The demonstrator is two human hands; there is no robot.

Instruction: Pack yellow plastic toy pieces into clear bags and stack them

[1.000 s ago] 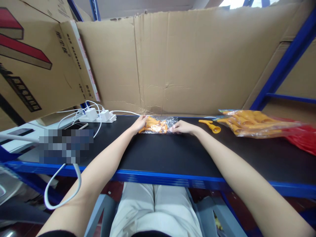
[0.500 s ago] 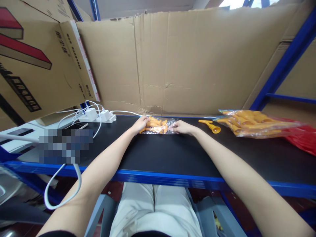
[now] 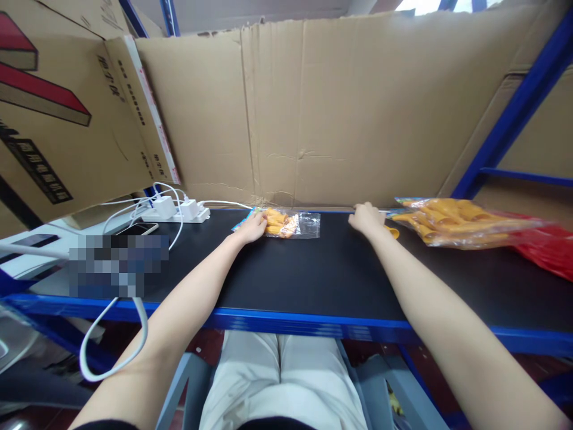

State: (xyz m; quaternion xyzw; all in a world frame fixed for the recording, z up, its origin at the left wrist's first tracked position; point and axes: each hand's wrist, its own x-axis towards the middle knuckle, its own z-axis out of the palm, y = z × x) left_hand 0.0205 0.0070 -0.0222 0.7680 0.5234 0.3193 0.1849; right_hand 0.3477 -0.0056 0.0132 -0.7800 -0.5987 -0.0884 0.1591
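Black bench top (image 3: 313, 269) with a blue front edge, set in blue shelving; a creased sheet of brown cardboard (image 3: 340, 113) stands along the back as a wall. I sit at it, pale trousers under the edge.

Small clear bag (image 3: 286, 223) of orange pieces lies flat at the back of the bench, just in front of the cardboard. My left hand (image 3: 253, 227) rests on its left end, fingers laid over the plastic and the orange pieces, pressing rather than gripping as far as I can see. The bag's right end is loose and clear of any hand.

My right hand (image 3: 367, 217) is well to the right of the bag, not touching it, palm down at the back edge. It lies over a loose orange piece (image 3: 393, 232), only a bit of which peeks out at the hand's right side; I cannot tell whether the fingers are closed on it. So hands are apart, bag under the left one only.

Further right: a large bag (image 3: 461, 224) of the same orange pieces, and something red (image 3: 548, 257) beyond it. To the left: a white power strip (image 3: 179, 210) with cables, a phone (image 3: 138, 228), a printed carton (image 3: 54, 113).
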